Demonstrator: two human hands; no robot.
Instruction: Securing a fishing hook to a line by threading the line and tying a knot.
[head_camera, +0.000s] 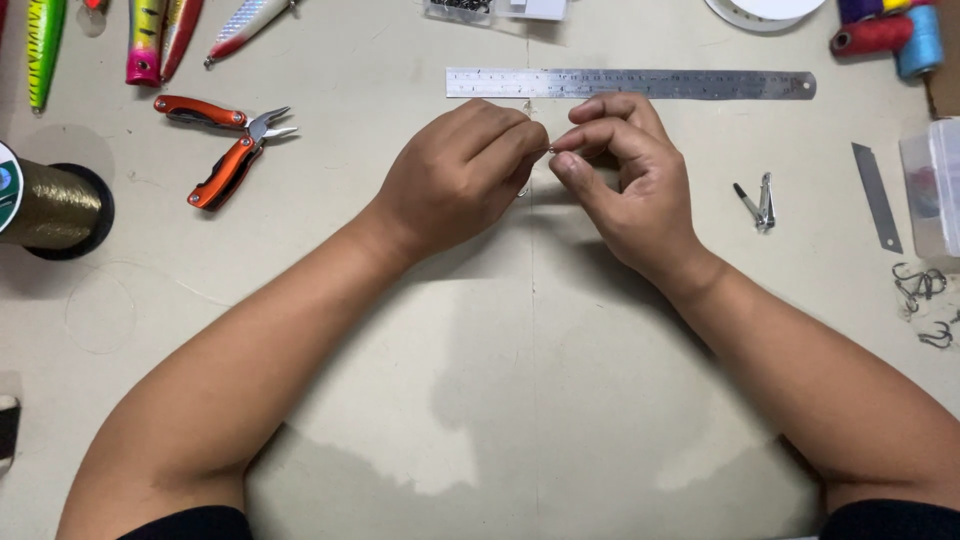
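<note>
My left hand (462, 175) and my right hand (625, 175) meet fingertip to fingertip over the middle of the beige table (480, 400), just below a steel ruler (630, 84). Both pinch a tiny metal piece (550, 150) between thumb and forefinger; it is too small to tell what it is. A thin clear fishing line (530, 230) runs down the table from under the hands. The fingers hide most of the small piece.
Orange-handled pliers (225, 150) lie at the left, fishing lures (150, 35) at the top left, a spool of golden line (50, 205) at the left edge. Nail clippers (760, 203), a blade (876, 195), treble hooks (920, 290), a clear box (935, 185) and thread spools (890, 32) sit right.
</note>
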